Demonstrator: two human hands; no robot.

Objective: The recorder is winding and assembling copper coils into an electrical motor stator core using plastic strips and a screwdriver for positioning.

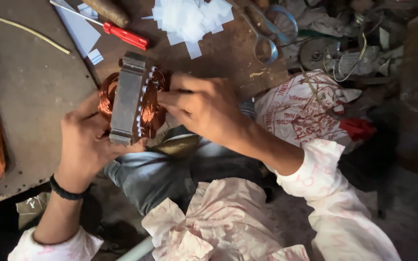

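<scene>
The left hand [84, 140] has a tight grip on the metal motor block [127, 99], holding it upright. The right hand [204, 108] pinches the copper wire [150, 108] on its right side, fingers narrow. Scissors [267, 34] lie far above.

left hand [84, 140] low at left, palm in, fingers curled in a grip, black band at wrist, forearm bare, right hand [204, 108] reaching in from right, fingers extended and pinching, knuckles up, sleeve pushed back past wrist
</scene>
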